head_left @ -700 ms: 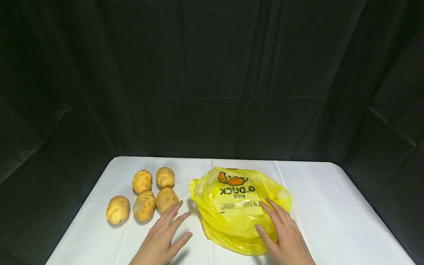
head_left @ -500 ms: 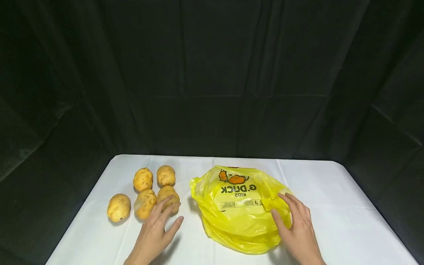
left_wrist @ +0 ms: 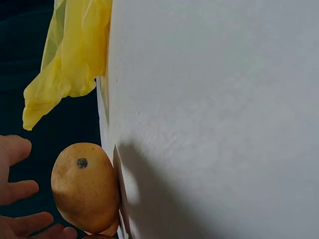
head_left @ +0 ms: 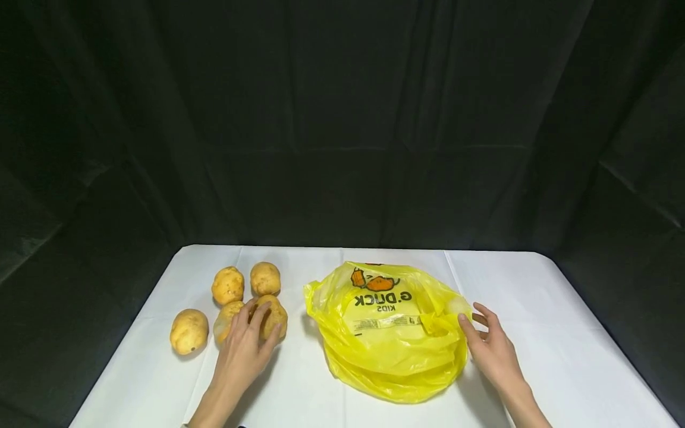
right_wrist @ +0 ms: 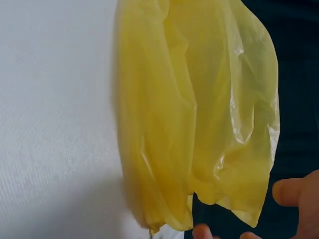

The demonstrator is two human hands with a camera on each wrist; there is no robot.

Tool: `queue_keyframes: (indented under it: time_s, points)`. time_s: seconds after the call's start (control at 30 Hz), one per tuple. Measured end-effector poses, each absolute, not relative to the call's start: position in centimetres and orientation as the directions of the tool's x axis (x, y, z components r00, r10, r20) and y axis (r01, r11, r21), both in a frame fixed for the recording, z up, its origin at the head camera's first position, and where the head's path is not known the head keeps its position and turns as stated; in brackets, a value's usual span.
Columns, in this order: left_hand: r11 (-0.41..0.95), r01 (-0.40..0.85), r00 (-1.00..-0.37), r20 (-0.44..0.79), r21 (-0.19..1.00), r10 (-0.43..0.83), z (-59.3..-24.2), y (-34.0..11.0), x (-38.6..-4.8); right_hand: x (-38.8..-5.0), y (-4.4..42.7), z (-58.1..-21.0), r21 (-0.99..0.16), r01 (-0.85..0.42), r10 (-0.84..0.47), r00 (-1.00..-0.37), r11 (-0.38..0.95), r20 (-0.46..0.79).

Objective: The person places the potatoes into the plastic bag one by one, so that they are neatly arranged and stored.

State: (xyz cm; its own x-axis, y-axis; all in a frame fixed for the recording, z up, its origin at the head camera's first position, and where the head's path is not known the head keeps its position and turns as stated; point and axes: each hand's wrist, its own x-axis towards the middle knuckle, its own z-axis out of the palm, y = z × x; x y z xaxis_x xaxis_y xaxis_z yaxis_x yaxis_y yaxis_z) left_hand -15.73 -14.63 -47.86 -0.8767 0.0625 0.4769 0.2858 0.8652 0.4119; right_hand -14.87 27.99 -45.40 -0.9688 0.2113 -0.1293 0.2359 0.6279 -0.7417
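In the head view my left hand (head_left: pixel 238 356) is over the front potatoes, its spread fingers around the near side of the front right potato (head_left: pixel 277 314); a clear grip does not show. The left wrist view has relaxed fingers of the left hand (left_wrist: pixel 15 191) beside a potato (left_wrist: pixel 84 186) with a dark spot. A crumpled yellow plastic bag (head_left: pixel 385 362) with a duck print lies right of the potatoes. At its right edge is my right hand (head_left: pixel 495 356), thumb and fingers apart. In the right wrist view, that hand (right_wrist: pixel 304 199) shows no grip on the bag (right_wrist: pixel 164 109).
Behind the front right potato is another potato (head_left: pixel 265 278), with one more (head_left: pixel 228 285) to its left. A partly covered potato (head_left: pixel 225 318) sits under the left fingers, and another (head_left: pixel 189 331) lies farthest left. A black curtain (head_left: pixel 342 148) rises behind the white tabletop (head_left: pixel 546 333).
My left hand has moved left and forward from beside the potatoes to over the front ones. My right hand has moved from over the bag to its right edge.
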Motion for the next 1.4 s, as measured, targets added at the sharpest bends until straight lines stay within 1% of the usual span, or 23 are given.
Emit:
queue_keyframes:
  time_s: [0.07, 0.3, 0.57, 0.77, 0.93, 1.03, 1.17, 1.4]
  points:
    - [0.870, 0.266, -0.885, 0.462, 0.416, 0.050, -47.80, -14.51, -16.01, -15.04, 28.05, -45.51, -0.735, 0.236, 0.219, -0.968, 0.635, -0.122]
    - [0.876, 0.211, -0.916, 0.399, 0.433, 0.024, -48.01, -14.26, -16.62, -15.12, 28.13, -46.02, -0.720, 0.191, 0.243, -0.970, 0.667, -0.033]
    - [0.869, 0.223, -0.912, 0.410, 0.442, 0.026, -48.13, -14.05, -16.62, -15.30, 28.26, -46.24, -0.732, 0.202, 0.243, -0.969, 0.651, -0.051]
    - [0.865, 0.241, -0.910, 0.413, 0.439, 0.043, -48.11, -13.84, -16.53, -15.36, 28.39, -46.34, -0.724, 0.187, 0.244, -0.969, 0.664, -0.027]
    - [0.860, 0.230, -0.919, 0.393, 0.456, 0.037, -47.80, -14.01, -16.62, -15.58, 28.48, -46.26, -0.722, 0.188, 0.249, -0.968, 0.666, -0.023]
    - [0.853, 0.247, -0.916, 0.397, 0.459, 0.052, -47.69, -14.21, -16.57, -15.66, 28.39, -46.21, -0.718, 0.194, 0.251, -0.968, 0.669, -0.028]
    - [0.836, 0.304, -0.900, 0.427, 0.458, 0.094, -47.59, -14.38, -16.55, -15.73, 28.31, -46.14, -0.714, 0.203, 0.255, -0.966, 0.670, -0.036]
    - [0.814, 0.337, -0.873, 0.480, 0.473, 0.083, -47.52, -14.30, -16.66, -15.90, 28.31, -46.20, -0.711, 0.208, 0.259, -0.965, 0.671, -0.038]
